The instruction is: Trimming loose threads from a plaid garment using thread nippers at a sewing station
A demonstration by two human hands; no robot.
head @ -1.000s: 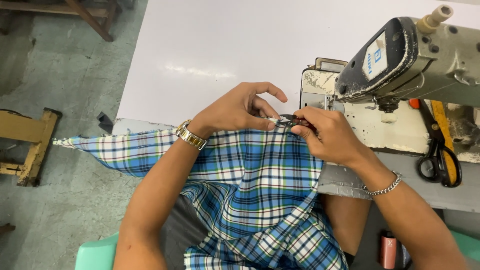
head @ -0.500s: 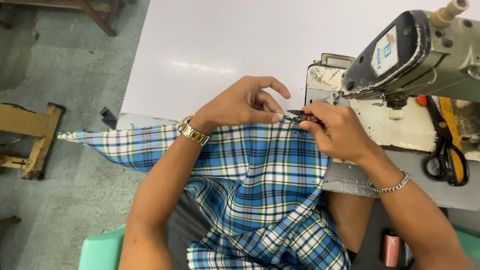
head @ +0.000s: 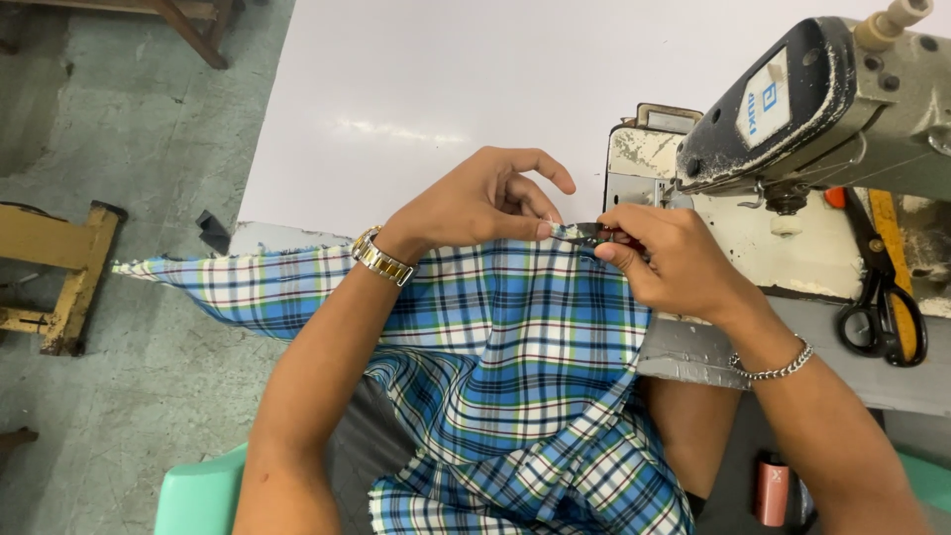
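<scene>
1. Head view looks straight down on you: your left hand (head: 485, 203) pinches the top edge of the blue plaid cloth (head: 515, 367), thumb and forefinger tight together on the hem, the other fingers (head: 540, 159) curled up above it.
2. Your right hand (head: 674, 263) sits just beside it, fingers closed narrow around a small dark tool (head: 594, 234) whose tip touches the same edge of the cloth. What kind of tool it is, I cannot tell.
3. That cloth hangs from the table (head: 416, 99) edge down over your lap, one corner stretched out to the left over the floor (head: 129, 149).
4. Up on your left wrist, a gold and silver watch (head: 380, 258); on your right wrist, a thin chain bracelet (head: 773, 369).
5. Right of your hands stands the worn sewing machine (head: 822, 89), its head hanging over a chipped cream bed.
6. Black-handled scissors (head: 882, 317) lie on the table further right, well apart from your hands.
7. Below you shows the mint-green seat (head: 198, 490), and at far left a wooden frame (head: 59, 277) sits on the floor.
</scene>
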